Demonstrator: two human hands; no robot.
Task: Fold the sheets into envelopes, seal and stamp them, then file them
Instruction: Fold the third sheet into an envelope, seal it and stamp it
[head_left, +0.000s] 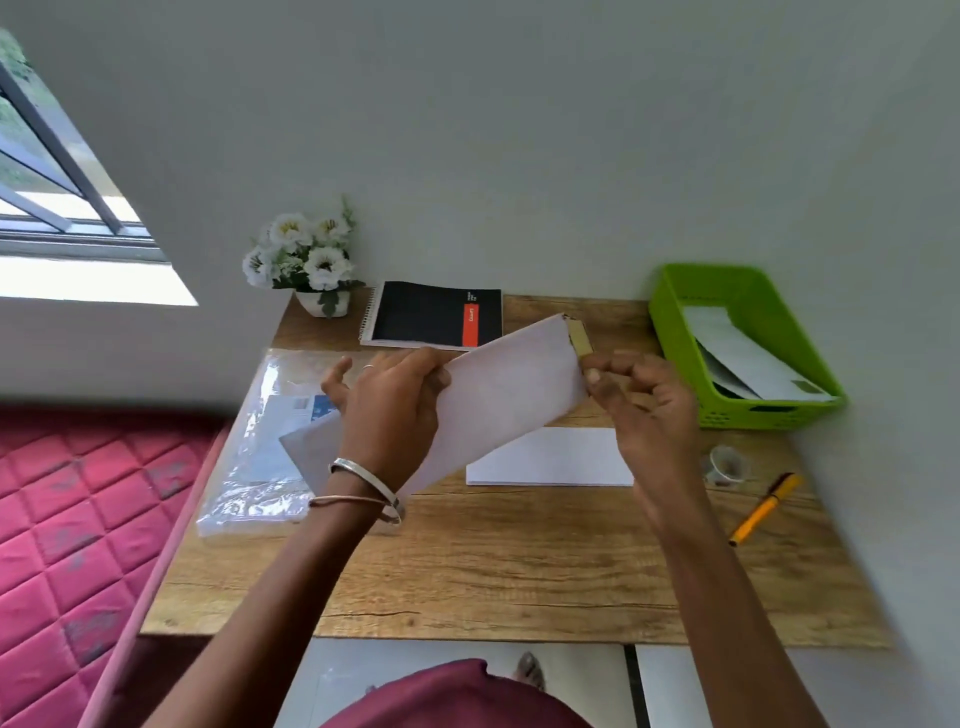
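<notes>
I hold a white folded envelope (509, 395) tilted above the wooden desk (493, 571). My left hand (389, 410) grips its lower left part. My right hand (644, 400) pinches its upper right end, just below a small olive-yellow stamp (579, 336) at that corner. A stack of white sheets (550, 460) lies flat on the desk under the envelope. At the back right stands a green basket (675, 332) with envelopes (753, 358) lying in it, one showing a stamp.
A plastic-wrapped pack of paper (249, 467) lies at the desk's left edge. A black spiral notebook (431, 314) and white flowers (306, 254) sit at the back. A yellow pen (763, 509) and a small clear cup (727, 465) lie right. A red mattress (67, 519) is left.
</notes>
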